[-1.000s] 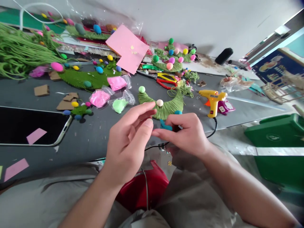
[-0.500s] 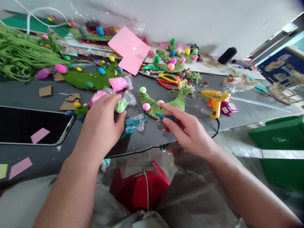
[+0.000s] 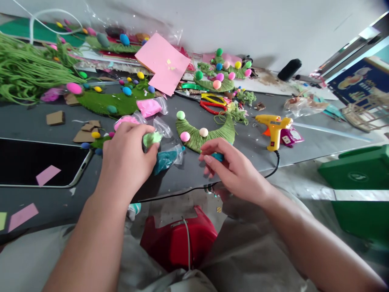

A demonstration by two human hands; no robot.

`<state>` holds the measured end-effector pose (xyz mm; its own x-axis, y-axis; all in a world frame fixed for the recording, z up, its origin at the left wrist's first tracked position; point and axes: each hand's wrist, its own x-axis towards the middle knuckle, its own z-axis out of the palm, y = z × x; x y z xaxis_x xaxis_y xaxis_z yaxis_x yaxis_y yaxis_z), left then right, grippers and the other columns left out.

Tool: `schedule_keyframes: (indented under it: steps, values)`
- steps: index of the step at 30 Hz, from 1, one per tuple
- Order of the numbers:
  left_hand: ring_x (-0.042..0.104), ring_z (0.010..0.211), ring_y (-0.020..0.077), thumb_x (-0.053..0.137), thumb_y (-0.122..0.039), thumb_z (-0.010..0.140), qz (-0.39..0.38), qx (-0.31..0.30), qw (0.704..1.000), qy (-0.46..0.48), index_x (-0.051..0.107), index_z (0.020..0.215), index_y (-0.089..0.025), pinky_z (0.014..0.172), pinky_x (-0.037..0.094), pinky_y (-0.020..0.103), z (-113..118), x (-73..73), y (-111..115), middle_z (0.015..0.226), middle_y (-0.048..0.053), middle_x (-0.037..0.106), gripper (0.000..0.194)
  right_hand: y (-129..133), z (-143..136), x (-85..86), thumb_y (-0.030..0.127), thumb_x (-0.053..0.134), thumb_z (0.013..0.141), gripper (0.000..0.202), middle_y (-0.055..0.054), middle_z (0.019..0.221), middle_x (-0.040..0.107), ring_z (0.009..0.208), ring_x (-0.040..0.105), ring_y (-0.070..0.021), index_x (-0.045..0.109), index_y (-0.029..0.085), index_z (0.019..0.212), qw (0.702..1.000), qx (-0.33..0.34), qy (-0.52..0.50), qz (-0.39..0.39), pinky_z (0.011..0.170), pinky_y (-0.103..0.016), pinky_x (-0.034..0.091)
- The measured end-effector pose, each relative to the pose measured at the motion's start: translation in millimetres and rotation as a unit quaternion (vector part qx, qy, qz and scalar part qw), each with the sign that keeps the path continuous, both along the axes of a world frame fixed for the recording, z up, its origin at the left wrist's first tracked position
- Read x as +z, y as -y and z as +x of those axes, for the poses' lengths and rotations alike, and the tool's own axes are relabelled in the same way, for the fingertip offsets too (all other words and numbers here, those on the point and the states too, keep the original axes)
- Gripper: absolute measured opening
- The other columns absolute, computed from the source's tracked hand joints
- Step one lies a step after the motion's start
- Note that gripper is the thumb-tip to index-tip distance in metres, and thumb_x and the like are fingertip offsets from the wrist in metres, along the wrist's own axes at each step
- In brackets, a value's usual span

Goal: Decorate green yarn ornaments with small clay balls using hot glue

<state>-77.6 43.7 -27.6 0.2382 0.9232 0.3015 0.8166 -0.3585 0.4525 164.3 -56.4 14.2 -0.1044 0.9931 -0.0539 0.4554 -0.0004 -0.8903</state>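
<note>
The right hand point(image 3: 237, 167) is loosely curled, pinching a small teal piece point(image 3: 218, 156) between its thumb and the bent forefinger. Over the table, the left hand point(image 3: 127, 150) has its thumb and forefinger on either side of a pale green packet point(image 3: 152, 139); I cannot tell whether they press it tight. A teal packet point(image 3: 166, 159) lies on the table just beside the left thumb, between the two hands. Beyond the right fingertips lies the green yarn-wrapped crescent point(image 3: 219, 133), bearing pale green, pink and cream balls. Further out, a yellow glue gun point(image 3: 274, 130) rests to the right, and red-handled pliers point(image 3: 213, 107) lie behind the crescent.
</note>
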Motion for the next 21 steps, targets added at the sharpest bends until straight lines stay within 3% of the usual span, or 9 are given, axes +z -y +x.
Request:
schedule_keyframes:
  steps: [3,6,9,11,15,17,21]
  values:
    - [0.07,0.105,0.0339,0.066,-0.026,0.089,0.009,-0.006,1.0,0.03,0.07,0.108,-0.027,0.093,0.058,0.053,0.7,2.3,1.6,0.112,0.01,0.071,0.02,-1.7,-1.1,2.2,0.023,0.054,0.105,0.019,-0.004,0.106,0.071,0.081,0.068,-0.0102,0.067,0.019,0.119,1.0,0.012,0.012,0.019,0.072,-0.022,0.055]
    - [0.072,0.102,0.0296,0.065,-0.026,0.092,0.036,0.002,0.995,0.093,0.071,0.109,-0.025,0.092,0.059,0.047,3.0,14.2,9.0,0.11,0.006,0.075,0.017,-3.5,-2.3,6.0,0.034,0.065,0.102,0.018,-0.001,0.092,0.071,0.072,0.063,-0.0094,0.074,0.019,0.106,0.999,0.009,0.026,0.027,0.064,-0.021,0.049]
    - [0.072,0.102,0.0234,0.067,-0.029,0.096,0.041,-0.029,0.981,0.189,0.072,0.115,-0.026,0.093,0.059,0.037,6.8,27.6,21.5,0.117,0.001,0.075,0.02,-3.9,-1.6,5.6,0.046,0.063,0.103,0.033,0.003,0.071,0.062,0.063,0.053,-0.0082,0.075,0.018,0.091,0.999,-0.01,0.022,0.042,0.059,-0.022,0.041]
    - [0.073,0.097,0.0179,0.071,-0.03,0.095,0.01,-0.067,0.964,0.255,0.072,0.115,-0.028,0.087,0.06,0.029,11.1,31.2,31.2,0.116,-0.002,0.074,0.021,-3.3,0.2,4.1,0.045,0.058,0.106,0.032,0.005,0.063,0.055,0.059,0.05,-0.0081,0.075,0.019,0.099,0.997,-0.039,0.002,0.069,0.058,-0.023,0.041]
    - [0.072,0.084,0.0133,0.079,-0.027,0.091,-0.075,-0.131,0.93,0.336,0.074,0.117,-0.031,0.078,0.06,0.023,23.4,23.0,47.4,0.111,-0.002,0.076,0.027,-1.5,4.9,4.5,0.03,0.062,0.105,0.021,-0.001,0.09,0.072,0.072,0.063,-0.0103,0.072,0.022,0.12,0.988,-0.059,-0.016,0.14,0.064,-0.024,0.049]
    - [0.07,0.082,0.0136,0.08,-0.027,0.09,-0.113,-0.156,0.917,0.349,0.075,0.118,-0.03,0.075,0.06,0.024,29.5,16.9,52.5,0.112,-0.001,0.076,0.028,-1.2,7.0,6.2,0.027,0.066,0.102,0.017,-0.002,0.099,0.075,0.078,0.066,-0.011,0.075,0.022,0.115,0.985,-0.057,0.011,0.164,0.07,-0.025,0.051]
    - [0.066,0.077,0.0122,0.08,-0.025,0.09,-0.135,-0.178,0.91,0.349,0.077,0.116,-0.032,0.068,0.057,0.022,36.6,11.5,58.2,0.104,-0.001,0.077,0.026,-1.0,11.3,7.0,0.022,0.07,0.098,0.008,-0.001,0.095,0.074,0.076,0.064,-0.0109,0.075,0.02,0.105,0.979,-0.07,0.045,0.184,0.071,-0.026,0.052]
